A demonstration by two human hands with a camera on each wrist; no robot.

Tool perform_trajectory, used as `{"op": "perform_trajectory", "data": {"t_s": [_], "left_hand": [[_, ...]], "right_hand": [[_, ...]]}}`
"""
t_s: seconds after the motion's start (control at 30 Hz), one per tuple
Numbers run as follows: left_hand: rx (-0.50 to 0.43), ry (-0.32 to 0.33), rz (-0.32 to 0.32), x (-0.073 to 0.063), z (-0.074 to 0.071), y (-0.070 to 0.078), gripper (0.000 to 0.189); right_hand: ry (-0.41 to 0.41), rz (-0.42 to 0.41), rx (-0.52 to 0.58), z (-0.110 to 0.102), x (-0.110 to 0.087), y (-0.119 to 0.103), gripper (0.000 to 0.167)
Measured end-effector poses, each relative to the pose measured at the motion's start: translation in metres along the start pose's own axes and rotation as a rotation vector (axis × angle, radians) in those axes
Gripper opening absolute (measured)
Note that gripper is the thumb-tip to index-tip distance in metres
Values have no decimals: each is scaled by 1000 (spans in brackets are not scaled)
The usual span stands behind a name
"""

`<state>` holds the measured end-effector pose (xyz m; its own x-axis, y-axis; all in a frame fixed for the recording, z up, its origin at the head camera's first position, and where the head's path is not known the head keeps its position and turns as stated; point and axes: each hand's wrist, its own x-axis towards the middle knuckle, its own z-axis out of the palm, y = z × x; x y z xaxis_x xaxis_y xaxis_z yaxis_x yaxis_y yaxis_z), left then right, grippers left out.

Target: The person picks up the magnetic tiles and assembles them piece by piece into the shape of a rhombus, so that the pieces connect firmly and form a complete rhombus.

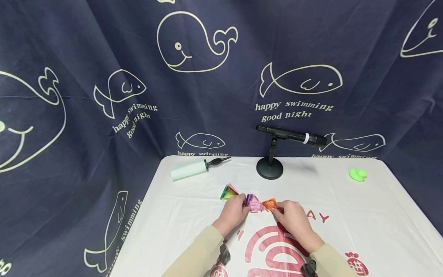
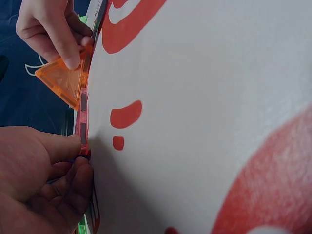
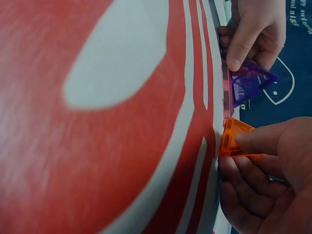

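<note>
On the white tabletop, my left hand (image 1: 232, 211) pinches a translucent purple triangular tile (image 3: 251, 84), which stands raised along the side of a pink tile (image 1: 256, 204) lying flat. My right hand (image 1: 294, 217) grips an orange triangular tile (image 1: 270, 203) between thumb and fingers. In the left wrist view the orange tile stands up from the table, its lower corner at the pink tile's end. Just beyond the left hand are a green tile (image 1: 226, 194) and a red tile (image 1: 232, 188), joined in a tilted shape.
A mint-green hand pump (image 1: 189, 170) lies at the back left. Behind the tiles a black microphone (image 1: 292, 135) sits on a round-based stand (image 1: 270, 168). A green toy duck (image 1: 357, 174) is at the far right. A dark printed curtain (image 1: 214, 100) hangs behind the table.
</note>
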<state>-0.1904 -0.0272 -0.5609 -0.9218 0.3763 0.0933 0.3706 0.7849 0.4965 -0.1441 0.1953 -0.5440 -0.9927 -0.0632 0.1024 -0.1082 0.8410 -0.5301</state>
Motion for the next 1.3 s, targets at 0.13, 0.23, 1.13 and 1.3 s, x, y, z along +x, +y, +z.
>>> {"op": "perform_trajectory", "data": {"t_s": [0.13,0.23,1.13,1.3], "left_hand": [[18,-5,7,1,0,1,19],[34,-6,11,0,0,1,19],[47,-7,37,1,2,-2,18],[60,-3,49,1,2,-2,18]], "right_hand": [[27,-16,-4,4,2,-3,6],[36,-26,-6,7,3,-4,5],[102,-96,-24,23,14,-17,7],[102,-98,-19,25,16,-19,7]]}}
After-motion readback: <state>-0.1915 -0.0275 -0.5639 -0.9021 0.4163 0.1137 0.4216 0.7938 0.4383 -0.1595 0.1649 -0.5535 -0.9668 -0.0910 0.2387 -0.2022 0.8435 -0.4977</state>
